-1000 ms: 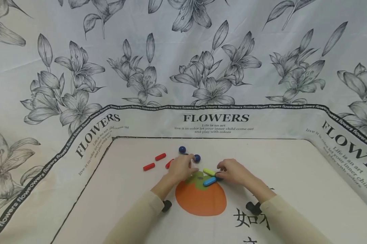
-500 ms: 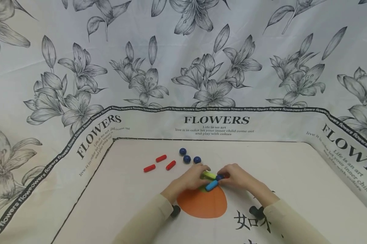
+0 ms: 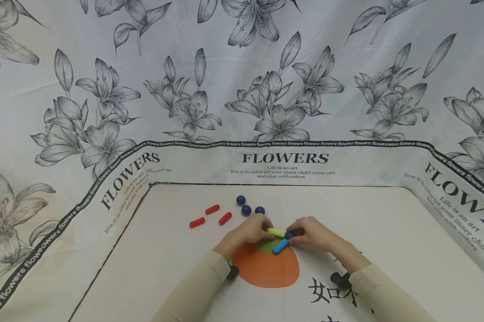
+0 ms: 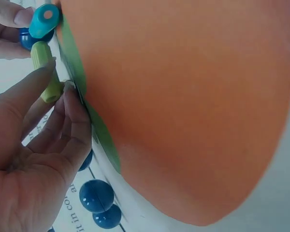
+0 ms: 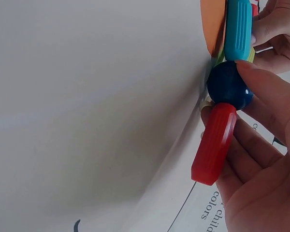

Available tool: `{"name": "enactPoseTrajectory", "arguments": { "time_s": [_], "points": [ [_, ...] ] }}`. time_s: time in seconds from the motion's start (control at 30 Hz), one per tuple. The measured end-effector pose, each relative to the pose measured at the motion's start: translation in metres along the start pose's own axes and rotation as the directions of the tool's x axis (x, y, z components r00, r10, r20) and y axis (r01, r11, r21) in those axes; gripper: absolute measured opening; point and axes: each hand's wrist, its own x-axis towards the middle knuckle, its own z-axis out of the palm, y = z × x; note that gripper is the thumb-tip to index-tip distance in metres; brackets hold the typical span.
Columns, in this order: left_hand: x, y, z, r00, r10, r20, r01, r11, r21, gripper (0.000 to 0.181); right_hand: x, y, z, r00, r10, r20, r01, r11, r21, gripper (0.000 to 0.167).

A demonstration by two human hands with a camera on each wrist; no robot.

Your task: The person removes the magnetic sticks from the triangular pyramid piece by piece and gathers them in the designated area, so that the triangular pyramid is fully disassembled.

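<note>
My left hand [image 3: 251, 230] pinches a yellow-green ribbed stick [image 4: 41, 57] between thumb and fingers. My right hand [image 3: 313, 233] holds a dark blue ball [image 5: 228, 87] by thumb and fingertips. On that ball sit a red stick [image 5: 213, 145], along the right fingers, and a light blue stick [image 5: 238, 30], pointing toward the body in the head view. The yellow-green stick's far end meets the ball or lies right by it; contact is partly hidden. Both hands are close together over the printed orange fruit [image 3: 266, 268].
Three loose red sticks [image 3: 212, 209] lie to the left on the white cloth. Several dark blue balls [image 3: 246, 210] lie just beyond my left hand. A cloth printed with flowers [image 3: 286, 116] rises behind the table. Dark cylinders [image 3: 340, 281] show at both wrists.
My left hand has moved right and toward the body, away from the loose balls, and now pinches the yellow-green stick. The right hand keeps its hold on the blue ball with little movement.
</note>
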Motion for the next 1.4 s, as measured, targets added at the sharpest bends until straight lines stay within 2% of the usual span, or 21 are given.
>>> {"name": "enactPoseTrajectory", "arguments": {
  "time_s": [0.33, 0.47, 0.67, 0.83, 1.03, 1.4],
  "points": [
    [0.0, 0.005, 0.0, 0.998, -0.058, -0.024, 0.058, 0.998, 0.009, 0.015, -0.001, -0.003, 0.0, 1.0, 0.013, -0.01, -0.013, 1.0, 0.0, 0.024],
    [-0.003, 0.006, 0.0, 0.998, -0.049, -0.038, 0.049, 0.999, 0.012, 0.015, -0.001, -0.003, 0.0, 1.0, 0.009, -0.018, -0.009, 1.0, 0.006, 0.024],
    [-0.018, 0.002, -0.004, 0.996, -0.039, -0.084, 0.04, 0.999, 0.0, 0.016, -0.001, -0.002, 0.0, 1.0, 0.007, -0.022, -0.007, 1.0, 0.0, 0.025],
    [-0.038, -0.006, -0.015, 0.989, -0.077, -0.124, 0.075, 0.997, -0.026, 0.014, 0.0, -0.003, 0.001, 1.0, 0.028, -0.01, -0.028, 1.0, -0.007, 0.025],
    [-0.068, -0.027, -0.032, 0.975, -0.119, -0.186, 0.114, 0.993, -0.035, 0.013, 0.001, -0.003, 0.002, 1.0, 0.022, -0.018, -0.022, 1.0, -0.021, 0.025],
    [-0.122, -0.09, -0.058, 0.932, -0.196, -0.305, 0.206, 0.979, -0.002, 0.017, 0.0, -0.006, 0.005, 0.999, 0.035, -0.014, -0.035, 0.999, -0.014, 0.027]
  ]
}}
